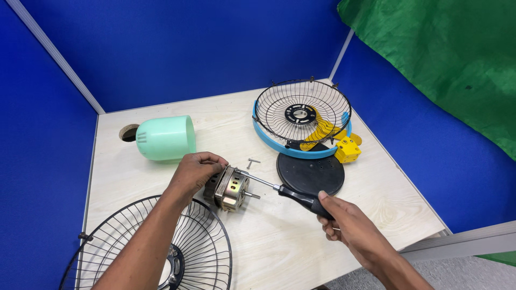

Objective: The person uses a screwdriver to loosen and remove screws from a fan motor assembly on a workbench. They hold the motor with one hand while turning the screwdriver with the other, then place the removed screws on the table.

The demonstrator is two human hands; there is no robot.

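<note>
Two hands work on one fan motor (232,188) lying on the pale surface (301,236). The left hand (196,171) has its grip clamped over the motor's back end; the right hand (344,220) has its grip closed around a black-handled screwdriver (293,194) (tip at the motor's top edge). A loose screw (252,161) lies just beyond the motor, a mint-green cover (165,138) farther behind the left grip.

Metal fan motor (232,188) lying sideways near table's front-left; black-handled screwdriver (285,191) slanting, tip touching motor's top.
</note>
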